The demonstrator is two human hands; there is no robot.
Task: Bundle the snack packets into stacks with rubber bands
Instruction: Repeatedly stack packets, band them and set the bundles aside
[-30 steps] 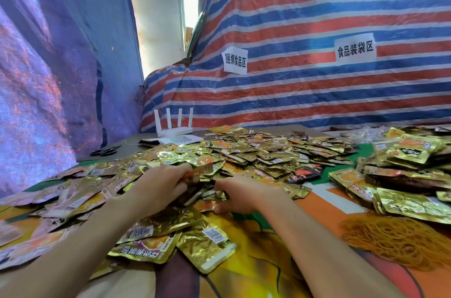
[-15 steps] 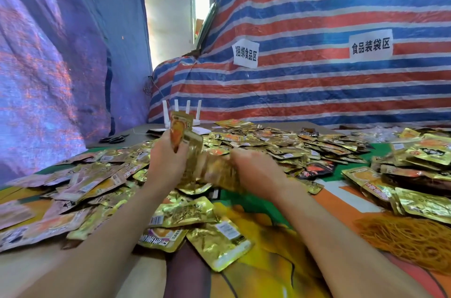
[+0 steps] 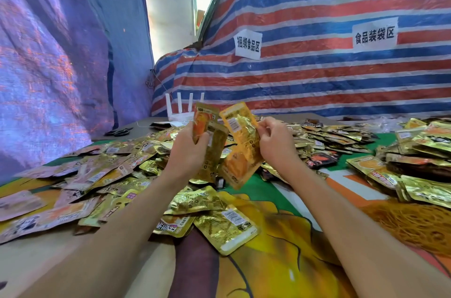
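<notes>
Tabletop [image 3: 36,263] strewn with glossy gold packets [image 3: 227,227].

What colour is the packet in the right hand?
Orange-yellow foil with a white label; the head view shows the packet pinched by the right hand.

Glossy crinkled gold foil packets [image 3: 227,228]; coarse woven plastic tarpaulin [image 3: 317,82].

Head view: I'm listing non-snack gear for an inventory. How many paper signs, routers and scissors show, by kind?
White rectangular paper signs: 2
White plastic four-antenna router: 1
Black metal scissors: 1
Total: 4
</notes>
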